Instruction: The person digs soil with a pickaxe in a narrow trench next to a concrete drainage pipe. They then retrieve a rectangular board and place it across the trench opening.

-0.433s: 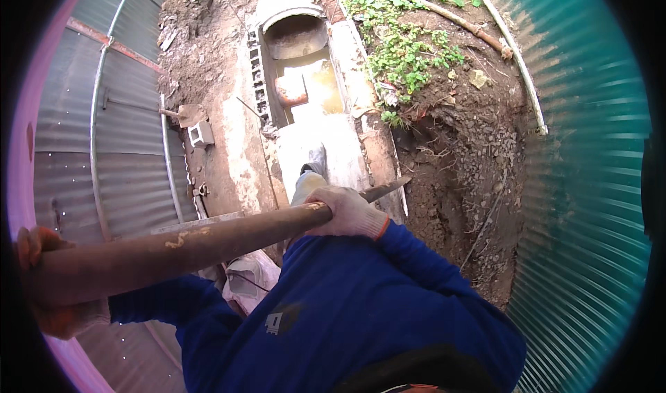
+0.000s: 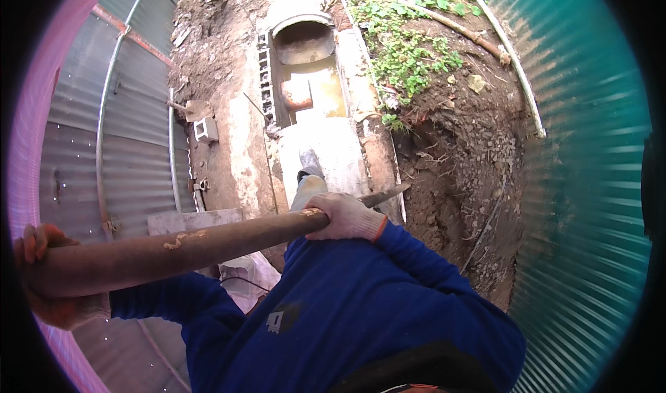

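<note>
In the head view, the brown pole (image 2: 229, 244) is up off the ground and slants across the near side of the open channel (image 2: 266, 81), in front of the wearer's body; that much is done, while it is not yet set down or resting on anything that shows, and nothing here tells how much else is left. All 2 gloved hands grasp it: the left hand (image 2: 62, 310), nearer than the channel and well to its left, wraps the thick end, and the right hand (image 2: 347, 216), on the channel's near side, closes around the thinner part. Whether the dark pointed tip beyond it is a separate tool head, I cannot tell. 1 reddish pipe piece (image 2: 297, 93) lies in the channel, 1 hollow block (image 2: 206, 129) sits to the channel's left, and green plants (image 2: 409, 60) grow to its right. Compared with the earlier frame, both grips are the same, but the pole lies slightly more level, its tip a little lower, and more of the pale board (image 2: 194, 221), on the channel's near left, shows above the pole.
</note>
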Demonstrator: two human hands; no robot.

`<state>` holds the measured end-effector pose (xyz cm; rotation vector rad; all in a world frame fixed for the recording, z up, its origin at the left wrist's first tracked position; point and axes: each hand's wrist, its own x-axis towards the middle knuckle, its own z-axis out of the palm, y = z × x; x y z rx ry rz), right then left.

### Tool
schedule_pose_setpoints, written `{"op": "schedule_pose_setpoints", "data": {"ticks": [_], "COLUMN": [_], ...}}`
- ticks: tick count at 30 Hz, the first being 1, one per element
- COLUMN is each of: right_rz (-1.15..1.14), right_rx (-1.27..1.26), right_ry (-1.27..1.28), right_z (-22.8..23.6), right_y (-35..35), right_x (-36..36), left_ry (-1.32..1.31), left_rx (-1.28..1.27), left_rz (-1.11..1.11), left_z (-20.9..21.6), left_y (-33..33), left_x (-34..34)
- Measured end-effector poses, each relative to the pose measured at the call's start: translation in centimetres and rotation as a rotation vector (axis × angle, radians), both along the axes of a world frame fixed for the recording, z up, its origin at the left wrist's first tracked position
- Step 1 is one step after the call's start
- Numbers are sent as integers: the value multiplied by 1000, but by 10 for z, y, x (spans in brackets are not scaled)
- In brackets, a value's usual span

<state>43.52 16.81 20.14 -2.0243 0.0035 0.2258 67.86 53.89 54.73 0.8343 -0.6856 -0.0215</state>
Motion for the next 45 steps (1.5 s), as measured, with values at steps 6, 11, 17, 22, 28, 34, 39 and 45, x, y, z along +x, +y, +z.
{"op": "schedule_pose_setpoints", "data": {"ticks": [6,11,17,22,28,34,39,45], "right_rz": [-57,-145,-226,-248,-379,-257,-104,-101], "right_rx": [48,12,49,40,344,15,-90,-112], "right_ry": [39,-78,-103,-86,99,250,321,206], "right_z": [-4,-7,2,5,-27,-38,-29,-33], "right_y": [-2,-9,-16,-25,-27,-47,-41,-22], "right_x": [-10,-15,-15,-2,21,55,67,57], "left_ry": [-153,-54,-23,-201,-742,-255,-169,-198], "left_rx": [-123,-79,-50,-145,-63,-306,-332,-356], "left_rz": [96,-272,-15,383,641,289,275,330], "left_z": [-13,-3,7,-22,-46,-28,-32,-40], "left_y": [-19,-36,-70,-131,-193,-200,-181,-166], "left_x": [2,7,6,21,50,45,42,38]}}
